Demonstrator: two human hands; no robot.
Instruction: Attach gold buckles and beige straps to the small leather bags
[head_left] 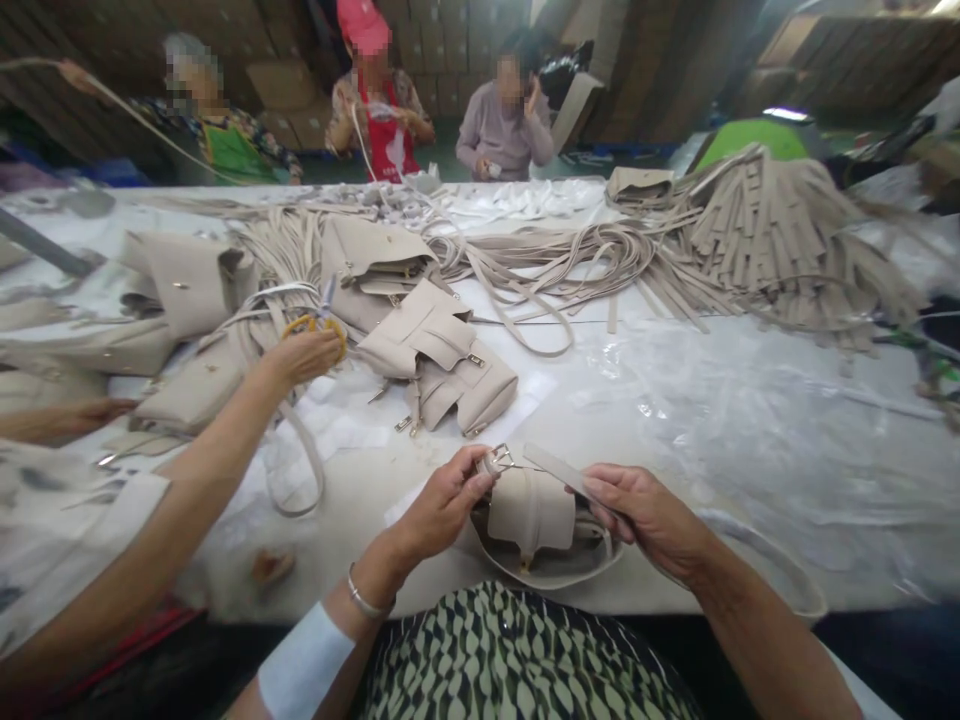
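Note:
Pinched between the fingers of my left hand [442, 500] is a metal buckle [501, 459] on a short beige strap end. My right hand [649, 510] grips a beige strap [555, 466], whose free end points left toward the buckle, a small gap apart from it. Below and between both hands lies a beige handbag [532, 510] with its flap facing up and a small gold-coloured clasp at the flap's lower edge. A loop of strap curves over the table to the right of my right wrist.
Several beige bags [442, 345] are heaped ahead. Long straps [592, 250] and a strap bundle [772, 220] lie farther back. Clear plastic sheeting [697, 400] covers the right side. At left, a co-worker's hand [307, 355] holds yellow-handled scissors [330, 325]. Several people are across the table.

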